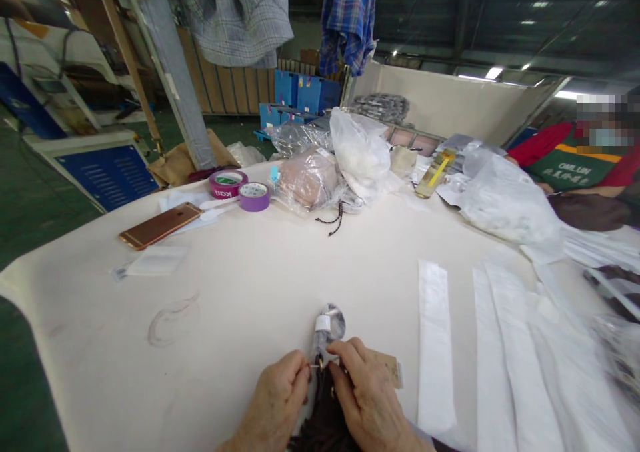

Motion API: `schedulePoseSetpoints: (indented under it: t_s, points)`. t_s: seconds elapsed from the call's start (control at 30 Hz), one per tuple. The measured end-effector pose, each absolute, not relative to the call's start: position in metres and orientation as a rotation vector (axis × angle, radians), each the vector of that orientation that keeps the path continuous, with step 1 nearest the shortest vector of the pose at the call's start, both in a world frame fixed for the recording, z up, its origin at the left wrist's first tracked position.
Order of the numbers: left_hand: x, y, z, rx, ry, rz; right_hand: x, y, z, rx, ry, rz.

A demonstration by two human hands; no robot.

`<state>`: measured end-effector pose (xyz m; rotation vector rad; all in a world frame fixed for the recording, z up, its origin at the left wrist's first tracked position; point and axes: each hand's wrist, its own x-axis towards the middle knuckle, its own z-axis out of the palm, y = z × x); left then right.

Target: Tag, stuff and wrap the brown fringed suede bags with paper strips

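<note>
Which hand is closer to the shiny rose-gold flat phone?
Left. The left hand is nearer the camera, right of the rose-gold flat phone; the right hand is farther right. Both pinch a dark brown tassel.

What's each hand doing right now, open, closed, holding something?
Left hand: closed, fingertips pinching the top of the dark fringed piece.
Right hand: closed, pinching the same piece, by the clear packet.
</note>
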<state>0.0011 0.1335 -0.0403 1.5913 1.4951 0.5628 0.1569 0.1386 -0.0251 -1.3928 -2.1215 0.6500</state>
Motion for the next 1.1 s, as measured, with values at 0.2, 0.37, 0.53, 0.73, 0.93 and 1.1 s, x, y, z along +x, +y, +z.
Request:
schedulePoseSetpoints:
  t_s: [0.2,0.37,0.53,0.73,0.93,1.1]
  points:
    - [0.0,0.128,-0.049,1.738,1.638,0.578,0.157,0.137,-0.023,-1.329,-2.322,0.573]
    - [0.002,0.124,-0.058,2.009,1.643,0.658,0.151,0.139,-0.015,-1.28,-2.623,0.483]
    - [0.001,0.119,-0.062,2.339,1.765,0.805,0.149,0.137,-0.02,-1.407,-2.576,0.522]
    - [-0.017,0.12,-0.054,1.909,1.69,0.903,0.159,0.137,-0.029,-1.311,-2.423,0.52]
    - [-0.02,0.126,-0.034,1.458,1.529,0.977,0.15,0.14,-0.018,-1.257,-2.313,0.563]
    - [-0.019,0.13,-0.031,1.418,1.53,1.0,0.139,0.147,-0.016,-1.444,-2.206,0.774]
